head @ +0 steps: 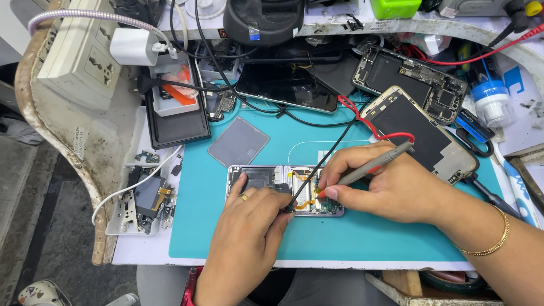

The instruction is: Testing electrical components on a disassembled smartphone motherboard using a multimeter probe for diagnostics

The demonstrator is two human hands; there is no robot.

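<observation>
Head view, looking down on the teal mat. Opened phone lies flat near the middle of the mat, back off, boards and an orange flex showing. My left hand rests on its near edge, fingers pinched shut on a black probe lead whose tip meets the board. My right hand pinches a grey probe like a pen, red tip down on the same board, red wire looping off behind.

Around it: a grey square plate just beyond the phone; a second stripped phone close by my right knuckles, a third further back; a dark screen panel under crossing black cables. Left of the mat, a black tray with a white box of orange parts, and a white tray of loose parts.

Hidden: my hands cover the phone's near edge and right end; both probe tips are too small to place exactly.

Labels: blue-capped bottle far right; small blue tag beside it; white power strip top left; green block cut off at the top edge.
</observation>
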